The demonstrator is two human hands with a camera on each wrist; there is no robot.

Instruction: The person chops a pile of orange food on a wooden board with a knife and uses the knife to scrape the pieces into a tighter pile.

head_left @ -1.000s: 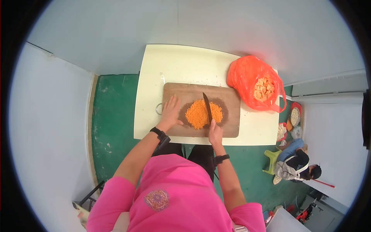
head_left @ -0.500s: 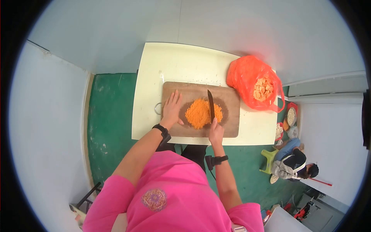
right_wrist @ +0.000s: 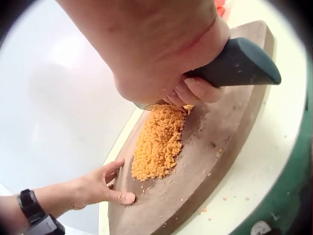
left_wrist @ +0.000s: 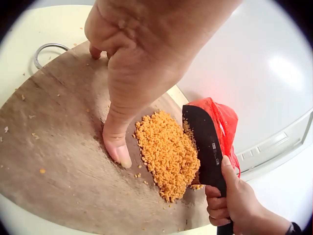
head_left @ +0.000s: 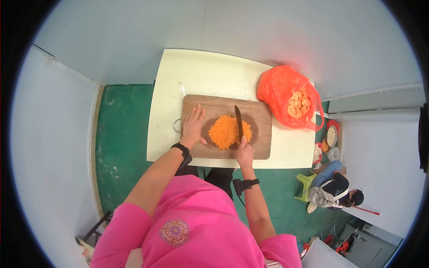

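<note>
Right hand [head_left: 245,153] grips knife [head_left: 238,123], blade shifted slightly leftward over carrot pile [head_left: 229,131]; left hand [head_left: 193,126] flat, unmoved.

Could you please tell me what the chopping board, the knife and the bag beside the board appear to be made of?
The chopping board looks like matt brown wood: grain lines show in the left wrist view. The knife has a dark, dull blade, probably metal, and a smooth dark handle, likely plastic, which the right hand grips. The bag is thin, glossy, translucent orange-red plastic, crinkled.
</note>
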